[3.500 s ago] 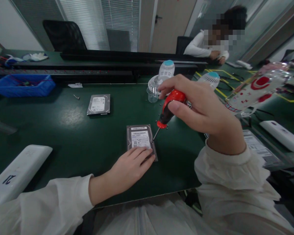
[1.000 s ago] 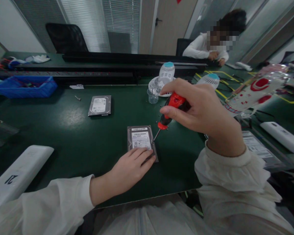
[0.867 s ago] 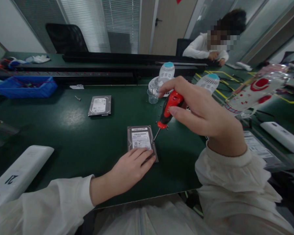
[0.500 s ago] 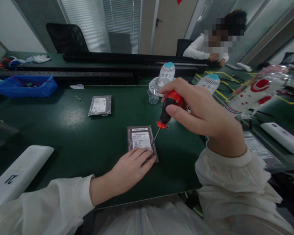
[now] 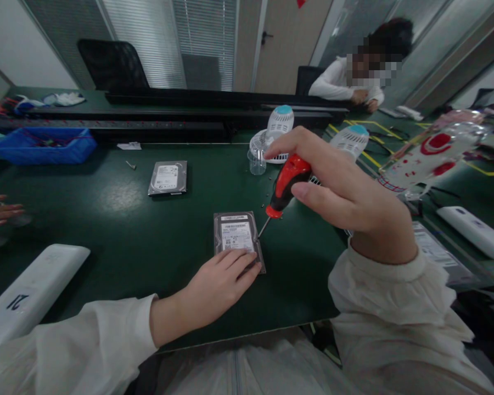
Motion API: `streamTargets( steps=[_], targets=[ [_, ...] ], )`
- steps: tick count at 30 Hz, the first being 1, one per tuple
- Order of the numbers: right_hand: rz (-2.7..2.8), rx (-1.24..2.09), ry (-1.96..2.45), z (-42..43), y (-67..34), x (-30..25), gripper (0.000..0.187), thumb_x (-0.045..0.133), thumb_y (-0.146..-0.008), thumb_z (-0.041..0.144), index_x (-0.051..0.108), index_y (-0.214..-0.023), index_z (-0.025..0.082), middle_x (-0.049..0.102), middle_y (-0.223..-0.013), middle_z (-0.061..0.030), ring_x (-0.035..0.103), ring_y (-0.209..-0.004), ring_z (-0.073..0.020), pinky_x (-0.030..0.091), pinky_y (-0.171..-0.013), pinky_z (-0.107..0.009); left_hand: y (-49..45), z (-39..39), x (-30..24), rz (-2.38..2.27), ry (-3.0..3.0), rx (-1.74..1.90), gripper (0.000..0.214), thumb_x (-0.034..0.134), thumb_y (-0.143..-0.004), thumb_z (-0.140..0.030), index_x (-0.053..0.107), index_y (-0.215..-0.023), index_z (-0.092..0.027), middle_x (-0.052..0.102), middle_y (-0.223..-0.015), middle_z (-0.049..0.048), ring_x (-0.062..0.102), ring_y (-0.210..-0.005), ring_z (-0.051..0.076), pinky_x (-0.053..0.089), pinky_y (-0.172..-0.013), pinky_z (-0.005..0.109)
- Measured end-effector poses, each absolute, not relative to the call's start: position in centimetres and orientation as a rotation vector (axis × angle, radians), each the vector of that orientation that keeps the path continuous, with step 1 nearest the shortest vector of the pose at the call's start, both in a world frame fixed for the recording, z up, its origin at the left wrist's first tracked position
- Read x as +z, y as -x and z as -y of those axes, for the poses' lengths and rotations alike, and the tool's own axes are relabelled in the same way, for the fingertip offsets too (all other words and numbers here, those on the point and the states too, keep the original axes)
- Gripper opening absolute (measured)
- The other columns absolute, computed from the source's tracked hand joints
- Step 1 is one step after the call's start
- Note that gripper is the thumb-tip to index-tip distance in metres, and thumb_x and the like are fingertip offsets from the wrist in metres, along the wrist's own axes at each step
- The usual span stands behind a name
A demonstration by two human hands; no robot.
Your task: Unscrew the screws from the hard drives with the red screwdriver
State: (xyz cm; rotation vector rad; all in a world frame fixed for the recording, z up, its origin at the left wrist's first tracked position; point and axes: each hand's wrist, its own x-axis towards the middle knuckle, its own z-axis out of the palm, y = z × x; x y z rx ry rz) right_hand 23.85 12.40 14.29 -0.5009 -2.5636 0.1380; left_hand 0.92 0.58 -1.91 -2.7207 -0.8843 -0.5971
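A hard drive (image 5: 235, 229) lies label up on the green table close to the front edge. My left hand (image 5: 218, 282) rests flat across its near end, fingers stretched out and thumb by the right edge. A red and black screwdriver (image 5: 288, 178) leans over the drive, its tip at the right edge of the cover. My right hand (image 5: 333, 184) is closed around the handle, with the index finger reaching over the top. Whether the tip sits in a screw is too small to tell. Several tiny screws (image 5: 262, 206) lie on the table behind the screwdriver.
A second hard drive (image 5: 167, 178) lies farther back. Behind my right hand stand a clear cup (image 5: 257, 163) and white fans (image 5: 280, 122). A blue bin (image 5: 45, 145) and a white device marked 21 (image 5: 37, 291) are left. Another person's hand (image 5: 2, 213) is at the left edge.
The screwdriver handle has turned in my right hand, showing more red, and tilts slightly farther right. My left hand and the drive stay put. Another person's hand has come in at the left.
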Motion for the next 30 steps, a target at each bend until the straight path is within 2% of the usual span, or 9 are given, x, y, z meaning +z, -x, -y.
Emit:
streamTargets(
  steps=[3,8,13,15,19,23,25,28,30],
  targets=[
    [2.564,0.215,0.457,-12.2,-23.8,14.3,0.033,0.049,-0.101,0.029,0.055,-0.132,0.017,0.066,-0.122,-0.0114,0.065,-0.102,-0.0222,0.054,-0.092,-0.04,-0.9,-0.6,-1.9,0.886,2.725,-0.582,0.033,0.054,-0.104,-0.01,0.07,-0.133,-0.009,0.075,-0.129,0.0149,0.068,-0.123,0.027,0.057,-0.104,0.039],
    [2.496,0.107,0.678,-12.2,-23.6,13.7,0.039,0.065,-0.099,0.05,0.06,-0.125,0.021,0.067,-0.095,-0.0027,0.065,-0.082,-0.02,0.052,-0.081,-0.036,-0.9,-0.6,-1.8,0.89,2.714,-0.609,0.034,0.05,-0.105,-0.009,0.07,-0.132,-0.01,0.075,-0.128,0.0144,0.068,-0.123,0.027,0.057,-0.103,0.039],
    [2.553,0.209,0.528,-11.9,-23.8,14.4,0.034,0.046,-0.103,0.032,0.057,-0.131,0.016,0.065,-0.123,-0.0132,0.066,-0.11,-0.0263,0.053,-0.097,-0.043,-0.8,-0.6,-1.9,0.894,2.739,-0.554,0.034,0.055,-0.104,-0.011,0.069,-0.134,-0.01,0.074,-0.131,0.0155,0.068,-0.125,0.027,0.057,-0.105,0.04],
    [2.562,0.248,0.468,-11.8,-23.7,14.5,0.034,0.045,-0.1,0.024,0.057,-0.13,0.014,0.065,-0.126,-0.0146,0.066,-0.11,-0.0246,0.053,-0.098,-0.042,-0.8,-0.6,-2.0,0.893,2.752,-0.522,0.034,0.057,-0.103,-0.012,0.068,-0.136,-0.01,0.074,-0.133,0.0164,0.067,-0.127,0.028,0.056,-0.105,0.04],
    [2.465,0.121,0.523,-11.8,-23.1,13.9,0.02,0.056,-0.103,0.032,0.062,-0.116,0.018,0.069,-0.101,-0.0052,0.064,-0.082,-0.0177,0.052,-0.08,-0.034,-0.8,-0.5,-2.1,0.904,2.747,-0.534,0.034,0.056,-0.104,-0.011,0.068,-0.136,-0.01,0.074,-0.132,0.0161,0.067,-0.128,0.027,0.056,-0.107,0.04],
    [2.417,-0.021,0.613,-12.1,-22.7,13.3,0.026,0.059,-0.103,0.046,0.064,-0.103,0.02,0.066,-0.087,-0.0021,0.063,-0.078,-0.0185,0.051,-0.077,-0.034,-1.0,-0.5,-2.0,0.898,2.723,-0.6,0.032,0.053,-0.104,-0.009,0.07,-0.132,-0.011,0.075,-0.13,0.0143,0.068,-0.125,0.027,0.057,-0.105,0.039],
    [2.426,-0.001,0.586,-12.3,-22.8,13.4,0.027,0.052,-0.105,0.044,0.065,-0.104,0.02,0.068,-0.093,-0.0053,0.066,-0.087,-0.0216,0.053,-0.083,-0.038,-1.0,-0.5,-2.0,0.889,2.715,-0.611,0.032,0.053,-0.104,-0.009,0.07,-0.131,-0.01,0.075,-0.129,0.014,0.069,-0.124,0.027,0.058,-0.104,0.039],
    [2.471,0.144,0.432,-12.7,-23.2,13.7,0.028,0.046,-0.104,0.036,0.064,-0.118,0.02,0.07,-0.122,-0.0128,0.067,-0.114,-0.028,0.053,-0.099,-0.046,-0.9,-0.5,-1.9,0.892,2.721,-0.582,0.033,0.053,-0.104,-0.01,0.07,-0.133,-0.01,0.075,-0.129,0.0146,0.069,-0.124,0.027,0.058,-0.105,0.039],
    [2.485,0.205,0.401,-12.8,-23.5,13.7,0.03,0.048,-0.101,0.032,0.063,-0.125,0.02,0.07,-0.124,-0.0128,0.068,-0.112,-0.0272,0.054,-0.1,-0.046,-0.9,-0.5,-1.9,0.894,2.729,-0.567,0.033,0.053,-0.104,-0.01,0.07,-0.133,-0.011,0.075,-0.13,0.0149,0.068,-0.126,0.027,0.058,-0.105,0.039]
  ],
)
